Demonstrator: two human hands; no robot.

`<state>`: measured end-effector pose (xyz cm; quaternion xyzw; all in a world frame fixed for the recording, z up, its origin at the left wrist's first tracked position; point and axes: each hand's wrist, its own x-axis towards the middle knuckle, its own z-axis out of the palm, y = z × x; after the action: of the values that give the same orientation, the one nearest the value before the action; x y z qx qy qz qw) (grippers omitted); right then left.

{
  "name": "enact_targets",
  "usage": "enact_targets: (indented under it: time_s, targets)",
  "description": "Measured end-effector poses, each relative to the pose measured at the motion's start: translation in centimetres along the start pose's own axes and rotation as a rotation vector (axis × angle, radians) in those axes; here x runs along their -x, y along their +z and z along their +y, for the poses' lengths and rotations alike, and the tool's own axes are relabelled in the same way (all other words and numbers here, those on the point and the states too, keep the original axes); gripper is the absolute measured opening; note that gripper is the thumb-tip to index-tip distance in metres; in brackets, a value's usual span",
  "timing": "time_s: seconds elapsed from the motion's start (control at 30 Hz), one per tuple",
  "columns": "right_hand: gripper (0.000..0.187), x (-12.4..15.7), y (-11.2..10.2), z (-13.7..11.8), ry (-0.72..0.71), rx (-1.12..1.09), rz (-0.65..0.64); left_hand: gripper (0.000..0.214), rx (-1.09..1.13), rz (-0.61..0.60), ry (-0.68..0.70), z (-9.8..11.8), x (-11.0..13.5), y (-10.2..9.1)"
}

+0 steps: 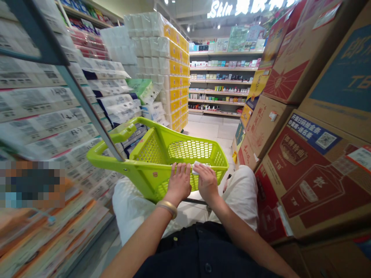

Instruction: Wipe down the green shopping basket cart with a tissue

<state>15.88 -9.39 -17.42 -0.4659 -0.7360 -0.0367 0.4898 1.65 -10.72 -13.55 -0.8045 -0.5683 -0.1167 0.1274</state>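
A lime-green plastic shopping cart (197,141) with perforated walls stands between my knees, its grey metal handle bar (88,106) rising toward the upper left. My left hand (180,181), with a gold bangle on the wrist, has its fingers hooked over the cart's near rim. Just beside it, my right hand (207,181) presses a small white wipe (196,167) against the same rim, the fingers closed over it. The wipe is mostly covered by those fingers, so whether it is paper or cloth is unclear.
Stacked cardboard cartons (313,166) rise close on my right. Packs of paper goods (55,100) line the left, with a tall stack of yellow-and-white tissue packs (176,81) ahead. Shelves of small products (220,81) stand at the back, beyond the tiled floor (203,125).
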Motion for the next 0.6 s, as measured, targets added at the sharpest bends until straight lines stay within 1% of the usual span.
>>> enact_targets:
  time_s: [0.07, 0.13, 0.2, 0.3, 0.37, 0.4, 0.43, 0.5, 0.53, 0.6]
  targets:
    - [0.043, -0.1, 0.3, -0.8, -0.039, -0.014, -0.039, 0.071, 0.005, 0.007, 0.002, -0.1, 0.1, 0.0]
    - [0.042, 0.1, -0.3, -0.2, -0.036, -0.021, -0.031, 0.071, 0.004, 0.012, 0.011, -0.2, 0.2, 0.0]
    - [0.041, 0.6, -1.3, 1.6, -0.003, -0.018, 0.013, 0.072, -0.006, 0.01, 0.016, -0.2, 0.2, -0.1]
    - [0.04, 1.4, -3.0, 4.8, 0.084, -0.004, 0.117, 0.073, -0.02, 0.004, 0.007, -0.1, 0.2, -0.1]
    - [0.04, 1.6, -3.7, 6.0, 0.138, 0.011, 0.173, 0.073, -0.021, 0.0, 0.001, -0.1, 0.2, -0.1]
    - [0.041, 1.6, -3.7, 6.1, 0.16, 0.02, 0.192, 0.074, -0.019, -0.002, 0.0, 0.0, 0.1, -0.1]
    - [0.041, 1.6, -3.5, 5.8, 0.173, 0.028, 0.202, 0.074, -0.017, -0.003, 0.0, 0.0, 0.1, -0.1]
    - [0.041, 1.2, -2.6, 4.2, 0.16, 0.033, 0.181, 0.074, -0.01, -0.001, 0.0, 0.0, 0.1, 0.0]
    - [0.041, 1.0, -2.0, 3.1, 0.134, 0.029, 0.153, 0.074, -0.006, 0.003, 0.001, 0.0, 0.1, 0.0]
    - [0.042, 0.6, -0.7, 0.8, 0.052, 0.005, 0.056, 0.073, 0.002, 0.012, -0.001, -0.1, 0.2, 0.1]
